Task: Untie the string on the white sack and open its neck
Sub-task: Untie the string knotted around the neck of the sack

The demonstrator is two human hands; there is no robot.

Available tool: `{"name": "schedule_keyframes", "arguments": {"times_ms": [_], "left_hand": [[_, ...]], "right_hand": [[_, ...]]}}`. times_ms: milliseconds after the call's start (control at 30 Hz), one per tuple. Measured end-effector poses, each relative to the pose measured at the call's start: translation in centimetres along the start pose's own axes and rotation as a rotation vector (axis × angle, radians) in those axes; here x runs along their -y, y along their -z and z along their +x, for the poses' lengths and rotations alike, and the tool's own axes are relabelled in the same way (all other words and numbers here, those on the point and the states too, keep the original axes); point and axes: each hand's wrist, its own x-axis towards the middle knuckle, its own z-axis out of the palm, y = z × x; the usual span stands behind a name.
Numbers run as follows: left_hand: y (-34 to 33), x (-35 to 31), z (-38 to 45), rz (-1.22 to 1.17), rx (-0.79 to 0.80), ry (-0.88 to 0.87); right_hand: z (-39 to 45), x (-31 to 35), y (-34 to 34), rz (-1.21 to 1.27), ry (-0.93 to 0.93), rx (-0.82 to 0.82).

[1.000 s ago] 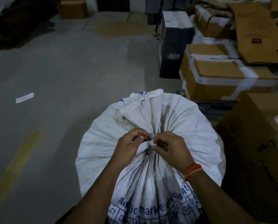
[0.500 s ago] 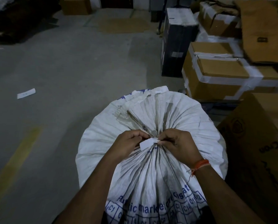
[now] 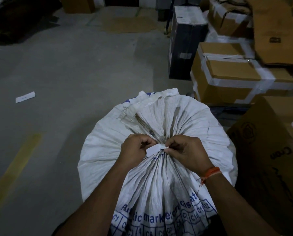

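My left hand point(image 3: 135, 149) and right hand point(image 3: 188, 150) pinch the flat white string point(image 3: 155, 149) at the white sack point(image 3: 184, 120)'s gathered neck to work its knot loose.

The knot in the string point(image 3: 156, 149) is hiding under both hands' fingertips point(image 3: 166, 147), and the bottom edge is cutting off the white sack point(image 3: 159, 193).

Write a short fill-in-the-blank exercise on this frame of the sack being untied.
1. Both hands, left and right, pinch the white ____ at the neck of the sack.
2. The neck is still gathered ____.
3. An orange band sits on the ____ wrist.
4. The printing on the sack is ____ in colour.

Missing words: strip; shut; right; blue
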Motion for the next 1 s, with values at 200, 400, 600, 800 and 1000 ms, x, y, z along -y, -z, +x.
{"name": "schedule_keyframes", "arguments": {"times_ms": [200, 400, 600, 800, 1000], "left_hand": [[-0.3, -0.2, -0.3, -0.09, 0.016, 0.024], [-1.0, -0.7, -0.7, -0.115, -0.013, 0.042], [-1.5, -1.0, -1.0, -0.068, -0.048, 0.048], [-1.8, -1.3, -1.3, -0.094, -0.072, 0.051], [-1.2, -1.0, -1.2, -0.232, -0.009, 0.09]], "right_hand": [[-0.1, 0.3, -0.3, -0.026, 0.02, -0.032], [-0.4, -0.3, -0.6, -0.057, 0.012, -0.017], [-0.6, -0.8, -0.9, -0.031, -0.034, -0.029], [-0.8, -0.5, -1.1, -0.003, -0.056, -0.05], [-1.0, -0.5, -0.9, 0.056, -0.078, -0.021]]}}
